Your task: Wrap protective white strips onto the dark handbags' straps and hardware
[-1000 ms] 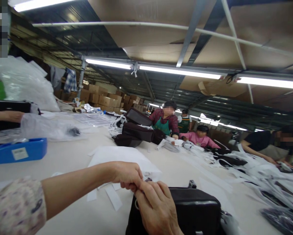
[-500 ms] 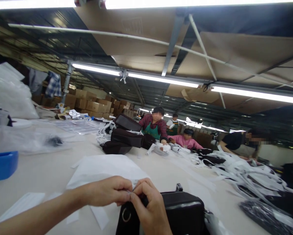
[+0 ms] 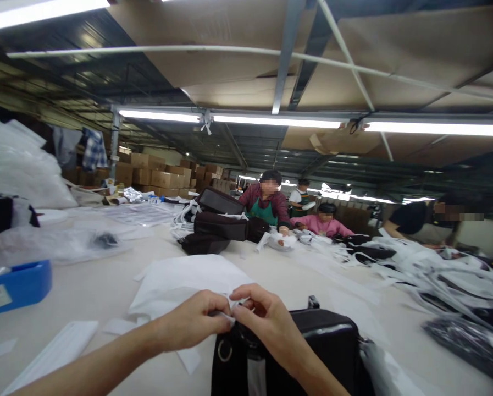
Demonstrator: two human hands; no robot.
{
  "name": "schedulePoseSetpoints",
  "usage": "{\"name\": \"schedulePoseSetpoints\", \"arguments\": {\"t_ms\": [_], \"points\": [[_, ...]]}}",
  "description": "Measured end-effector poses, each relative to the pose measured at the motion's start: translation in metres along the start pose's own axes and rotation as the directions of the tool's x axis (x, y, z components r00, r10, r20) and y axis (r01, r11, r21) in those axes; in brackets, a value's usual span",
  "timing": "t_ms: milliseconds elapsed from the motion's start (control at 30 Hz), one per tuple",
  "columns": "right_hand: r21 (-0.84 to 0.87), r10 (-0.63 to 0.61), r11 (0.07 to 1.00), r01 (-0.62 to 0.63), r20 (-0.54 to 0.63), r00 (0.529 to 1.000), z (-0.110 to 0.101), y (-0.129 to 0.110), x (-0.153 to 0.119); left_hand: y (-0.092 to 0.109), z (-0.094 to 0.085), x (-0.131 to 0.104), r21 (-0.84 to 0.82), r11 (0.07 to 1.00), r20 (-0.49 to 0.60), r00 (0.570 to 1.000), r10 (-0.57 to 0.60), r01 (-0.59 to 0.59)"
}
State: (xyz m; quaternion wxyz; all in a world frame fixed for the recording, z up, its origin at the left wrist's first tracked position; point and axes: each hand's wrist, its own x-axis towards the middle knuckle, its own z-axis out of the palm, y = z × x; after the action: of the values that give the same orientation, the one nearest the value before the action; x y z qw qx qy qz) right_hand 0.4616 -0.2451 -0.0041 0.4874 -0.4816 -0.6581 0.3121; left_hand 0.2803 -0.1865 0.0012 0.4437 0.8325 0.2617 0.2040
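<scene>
A black bag (image 3: 328, 344) stands at the front of the table, with a metal eyelet (image 3: 225, 350) on its side. Over its upper left corner my two hands meet, fingertips almost touching. My left hand (image 3: 199, 320) pinches a thin whitish piece (image 3: 228, 317) between thumb and fingers. My right hand (image 3: 271, 327) curls thumb and fingers round a small part at the bag's top edge; that part is mostly hidden. A grey strap (image 3: 256, 375) hangs down the bag below my right hand. White sheets (image 3: 188, 278) lie just beyond my hands.
At left are a blue bin (image 3: 27, 286), a clear plastic bag (image 3: 60, 245) and white strips (image 3: 60, 349). Dark bags (image 3: 219, 226) are piled mid-table. White straps (image 3: 439, 269) heap at right, near a plastic-wrapped dark bundle (image 3: 464, 346). Several co-workers are across the table.
My view has levelled and shifted, so bag and hands appear farther right. My right-hand fingers have loosened and lifted slightly, and the grey strap now shows. A hand appears at the far left edge.
</scene>
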Motion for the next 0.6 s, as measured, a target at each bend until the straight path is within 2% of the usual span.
{"name": "schedulePoseSetpoints", "arguments": {"t_ms": [100,167,233,300,367,467,533,600], "points": [[-0.043,-0.139,0.99,0.136,-0.093,0.986,0.009,0.005,-0.003,0.002,0.001,0.001,-0.056,0.998,0.011,0.999,-0.036,0.037],[-0.127,-0.27,0.959,0.255,-0.114,0.956,0.015,0.009,-0.008,0.004,0.001,0.0,-0.081,0.992,0.005,0.995,-0.097,0.097],[-0.231,-0.453,0.876,0.424,-0.089,0.887,0.02,0.013,-0.016,0.004,0.001,0.0,-0.127,0.979,0.041,0.987,-0.155,0.159],[-0.333,-0.618,0.748,0.574,-0.035,0.786,0.023,0.017,-0.021,0.002,0.0,0.0,-0.187,0.953,0.098,0.97,-0.224,0.239],[-0.429,-0.723,0.621,0.655,0.008,0.691,0.025,0.02,-0.024,0.0,-0.003,0.002,-0.235,0.915,0.155,0.941,-0.299,0.329],[-0.555,-0.79,0.498,0.666,0.027,0.613,0.027,0.023,-0.023,0.001,-0.012,0.009,-0.234,0.886,0.215,0.91,-0.354,0.4],[-0.635,-0.801,0.455,0.625,0.015,0.599,0.031,0.024,-0.023,0.007,-0.018,0.012,-0.203,0.889,0.241,0.901,-0.36,0.41],[-0.711,-0.814,0.415,0.567,-0.011,0.581,0.036,0.024,-0.024,0.011,-0.022,0.013,-0.105,0.925,0.261,0.908,-0.329,0.365]]}}
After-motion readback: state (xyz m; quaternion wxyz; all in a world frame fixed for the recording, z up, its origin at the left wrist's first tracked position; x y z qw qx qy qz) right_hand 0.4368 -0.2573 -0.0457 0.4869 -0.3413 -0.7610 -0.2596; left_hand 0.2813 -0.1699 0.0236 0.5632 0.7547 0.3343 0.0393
